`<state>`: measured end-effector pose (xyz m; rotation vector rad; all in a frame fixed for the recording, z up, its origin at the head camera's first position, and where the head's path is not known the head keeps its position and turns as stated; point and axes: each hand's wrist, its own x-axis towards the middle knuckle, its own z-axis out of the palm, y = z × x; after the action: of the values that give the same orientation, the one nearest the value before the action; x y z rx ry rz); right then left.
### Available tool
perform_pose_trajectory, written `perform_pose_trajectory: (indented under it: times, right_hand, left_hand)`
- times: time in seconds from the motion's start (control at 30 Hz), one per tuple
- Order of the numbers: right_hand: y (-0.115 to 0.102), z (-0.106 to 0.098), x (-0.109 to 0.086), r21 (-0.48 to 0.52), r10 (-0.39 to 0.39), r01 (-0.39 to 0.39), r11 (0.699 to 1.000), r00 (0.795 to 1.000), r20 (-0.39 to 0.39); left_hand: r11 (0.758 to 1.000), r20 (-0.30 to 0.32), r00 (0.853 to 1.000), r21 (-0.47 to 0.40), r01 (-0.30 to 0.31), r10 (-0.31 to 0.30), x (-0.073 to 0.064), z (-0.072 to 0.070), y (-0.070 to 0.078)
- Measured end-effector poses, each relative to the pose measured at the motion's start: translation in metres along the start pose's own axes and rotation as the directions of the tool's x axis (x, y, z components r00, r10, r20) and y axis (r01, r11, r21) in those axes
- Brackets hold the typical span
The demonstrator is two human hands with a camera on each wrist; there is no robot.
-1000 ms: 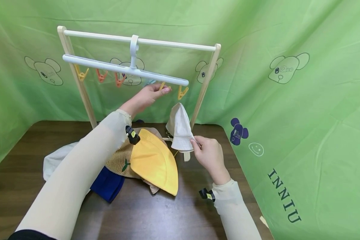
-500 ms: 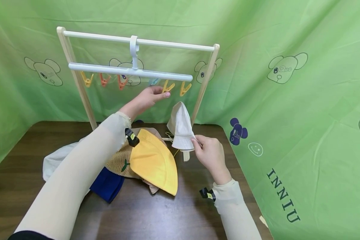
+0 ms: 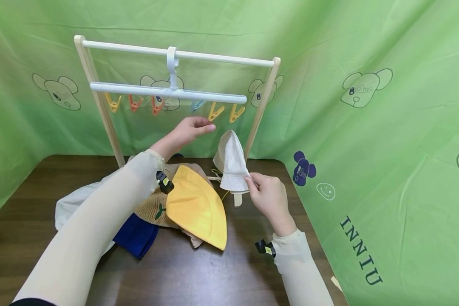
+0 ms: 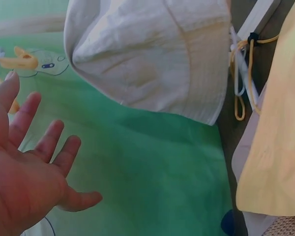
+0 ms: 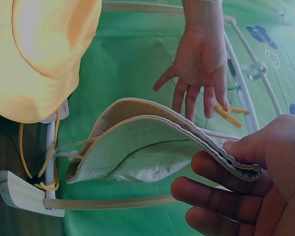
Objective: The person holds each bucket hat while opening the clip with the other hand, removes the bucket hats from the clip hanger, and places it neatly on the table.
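My right hand pinches the brim of a white bucket hat between thumb and fingers. In the right wrist view, the folded edge of the hat sits between thumb and forefinger. My left hand is just below a yellow clip that hangs from a pale blue clip hanger. The left wrist view has this hand with its fingers spread and holding nothing. Another yellow clip hangs at the hanger's right end, above the hat.
A wooden rack with a white rail carries the hanger. Red clips and a blue clip hang along it too. On the table lie a yellow hat, a woven hat and a dark blue item.
The hanger has swung from tilted to nearly level. My left hand has come down off the yellow clip, its fingers now apart from it. The right hand keeps the hat almost still.
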<state>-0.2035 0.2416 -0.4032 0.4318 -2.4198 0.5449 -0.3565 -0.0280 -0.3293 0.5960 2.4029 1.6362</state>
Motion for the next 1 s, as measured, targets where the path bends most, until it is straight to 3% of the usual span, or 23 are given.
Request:
perform_pose_trajectory:
  times: [0.2,0.63,1.0]
  right_hand:
    - [0.000,-0.001,0.000,-0.007,-0.005,0.005,1.000,1.000,0.004]
    - [0.000,-0.003,0.002,-0.022,-0.041,0.040,0.999,0.999,-0.021]
    - [0.003,-0.007,0.001,-0.031,-0.066,0.065,0.997,0.998,-0.015]
  left_hand:
    - [0.998,-0.023,0.998,0.007,-0.060,0.060,-0.012,0.001,-0.004]
    - [0.990,-0.027,0.990,0.044,-0.135,0.136,-0.049,-0.018,-0.001]
    - [0.976,0.017,0.979,0.085,-0.202,0.202,-0.100,-0.025,-0.011]
